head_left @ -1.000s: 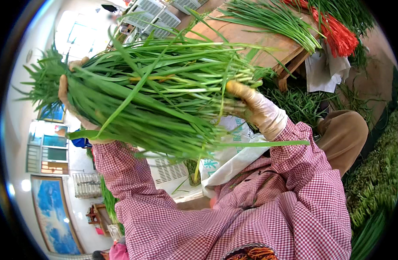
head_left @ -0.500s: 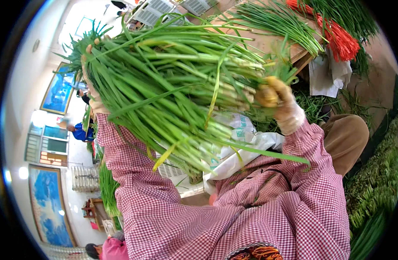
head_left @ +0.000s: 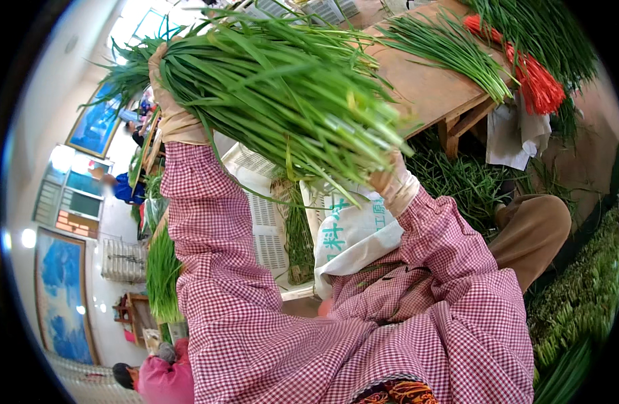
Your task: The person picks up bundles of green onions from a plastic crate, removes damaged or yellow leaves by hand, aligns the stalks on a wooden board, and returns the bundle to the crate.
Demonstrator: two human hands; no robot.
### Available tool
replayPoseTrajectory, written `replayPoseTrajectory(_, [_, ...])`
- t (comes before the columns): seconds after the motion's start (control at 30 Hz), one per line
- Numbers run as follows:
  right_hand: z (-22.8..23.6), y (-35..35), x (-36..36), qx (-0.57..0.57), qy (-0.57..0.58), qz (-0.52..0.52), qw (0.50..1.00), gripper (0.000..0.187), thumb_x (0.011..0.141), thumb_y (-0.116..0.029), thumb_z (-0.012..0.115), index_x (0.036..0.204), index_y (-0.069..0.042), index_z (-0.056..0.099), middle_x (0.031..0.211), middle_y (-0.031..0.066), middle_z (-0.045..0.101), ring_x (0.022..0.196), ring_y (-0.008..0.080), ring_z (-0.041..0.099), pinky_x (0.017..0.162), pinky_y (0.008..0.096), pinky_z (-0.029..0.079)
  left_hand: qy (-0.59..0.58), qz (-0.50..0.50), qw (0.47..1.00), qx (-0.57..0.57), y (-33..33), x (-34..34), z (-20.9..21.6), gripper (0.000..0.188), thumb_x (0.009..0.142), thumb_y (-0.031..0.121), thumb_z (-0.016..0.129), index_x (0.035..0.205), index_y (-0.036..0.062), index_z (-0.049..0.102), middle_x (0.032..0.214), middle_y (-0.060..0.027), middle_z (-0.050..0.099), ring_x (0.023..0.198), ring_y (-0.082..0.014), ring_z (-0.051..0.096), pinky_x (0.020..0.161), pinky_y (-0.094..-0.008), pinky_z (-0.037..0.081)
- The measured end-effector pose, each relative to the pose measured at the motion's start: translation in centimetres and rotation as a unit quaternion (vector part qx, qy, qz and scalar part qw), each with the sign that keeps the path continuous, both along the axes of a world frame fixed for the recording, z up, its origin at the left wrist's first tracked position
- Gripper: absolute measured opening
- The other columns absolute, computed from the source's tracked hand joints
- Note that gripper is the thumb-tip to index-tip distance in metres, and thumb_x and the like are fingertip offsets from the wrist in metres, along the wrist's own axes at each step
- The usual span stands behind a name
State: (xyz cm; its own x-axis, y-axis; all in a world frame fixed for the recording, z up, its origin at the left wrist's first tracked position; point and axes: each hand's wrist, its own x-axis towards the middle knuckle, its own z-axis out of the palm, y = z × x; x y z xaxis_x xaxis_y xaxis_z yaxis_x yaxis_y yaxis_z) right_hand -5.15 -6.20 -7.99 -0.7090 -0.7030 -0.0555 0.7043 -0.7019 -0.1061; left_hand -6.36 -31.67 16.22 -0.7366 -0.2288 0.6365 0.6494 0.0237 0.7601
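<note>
Head view: the largest thing I see is the person's garment [head_left: 363, 350], a cloth in small dark-red and white checks, creased across the front and gathered at the cuffs. Next in size comes the bundle of green stalks [head_left: 269, 87]: long, flat, glossy leaves, dark and loose at the left, running to paler stems at the right, where they blur for me. Beyond it I have the wooden table [head_left: 417, 74], a smooth brown board on square-cut legs, and along the right edge a dense, bristly stack of stalks [head_left: 572, 296]. Below the bundle sits a pale crate [head_left: 263, 252] with rows of slots; the white sack [head_left: 353, 236] beside it hangs in soft folds with turquoise printing. A brown trouser leg [head_left: 535, 222] bends at the right. On the table lies a smaller bunch [head_left: 451, 57], thin and straight, and near it are red strands [head_left: 535, 77], flared like a brush.

The bundle is up in the air between the 2 hands. The left hand [head_left: 171, 111], in a pale, wrinkled glove, grasps it toward its leafy end, leaf tips sticking out past the fingers. The right hand [head_left: 397, 185], gloved alike, is at the stem ends; its fingers are hidden and blurred, so I cannot tell whether it is clenched or loose.
</note>
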Motion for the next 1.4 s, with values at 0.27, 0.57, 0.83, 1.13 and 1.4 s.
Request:
replayPoseTrajectory(0.27, [1.2, 1.1, -0.8, -0.076, 0.153, -0.030, 0.985, 0.058, 0.077, -0.048, 0.048, 0.121, -0.011, 0.036, 0.120, 0.0112, 0.042, 0.109, 0.0264, 0.041, 0.090, 0.0441, 0.037, 0.008, 0.276, 0.921, -0.275, -0.9, 0.1, -1.1, 0.040, 0.086, 0.032, 0.034, 0.113, 0.0032, 0.040, 0.098, -0.0129, 0.054, 0.085, -0.0189, 0.056, 0.074, -0.0331, 0.049])
replayPoseTrajectory(0.57, [0.9, 2.0, -2.2, -0.239, 0.073, 0.015, 0.968, 0.055, 0.080, -0.049, 0.042, 0.116, -0.008, 0.042, 0.111, 0.0155, 0.046, 0.096, 0.0301, 0.048, 0.079, 0.0484, 0.041, 0.014, -0.029, 0.983, -0.179, -2.5, -3.7, 0.4, 0.032, 0.080, 0.032, 0.047, 0.094, 0.0051, 0.053, 0.085, -0.0084, 0.057, 0.072, -0.0173, 0.057, 0.063, -0.0288, 0.050])
replayPoseTrajectory(0.83, [-6.3, 8.8, -1.9, -0.123, 0.145, 0.022, 0.981, 0.028, 0.079, -0.038, 0.052, 0.089, -0.012, 0.052, 0.061, -0.0035, 0.044, 0.043, 0.0048, 0.036, 0.039, 0.0193, 0.036, -0.072, 0.042, 0.991, 0.104, 4.3, -2.1, 1.0, 0.037, 0.078, 0.038, 0.045, 0.084, 0.0036, 0.055, 0.081, -0.0111, 0.058, 0.077, -0.0242, 0.056, 0.070, -0.0349, 0.047])
replayPoseTrajectory(1.13, [0.2, 0.4, -2.0, -0.041, 0.195, 0.011, 0.980, 0.043, 0.078, -0.025, 0.058, 0.111, -0.002, 0.044, 0.109, 0.0119, 0.050, 0.091, 0.0229, 0.053, 0.074, 0.0366, 0.047, 0.011, 0.050, 0.995, 0.087, 7.4, -4.9, -1.0, 0.036, 0.079, 0.039, 0.048, 0.074, 0.0039, 0.056, 0.067, -0.0083, 0.058, 0.061, -0.0207, 0.056, 0.057, -0.0300, 0.048])
replayPoseTrajectory(1.4, [3.4, -0.4, -1.8, -0.016, 0.172, -0.071, 0.982, 0.038, 0.077, -0.026, 0.059, 0.105, -0.003, 0.047, 0.094, 0.0141, 0.056, 0.076, 0.0243, 0.059, 0.058, 0.0358, 0.051, -0.028, 0.007, 0.992, 0.121, 6.1, -2.2, -0.5, 0.030, 0.076, 0.030, 0.048, 0.079, 0.0015, 0.058, 0.074, -0.0112, 0.060, 0.067, -0.0236, 0.058, 0.065, -0.0335, 0.048])
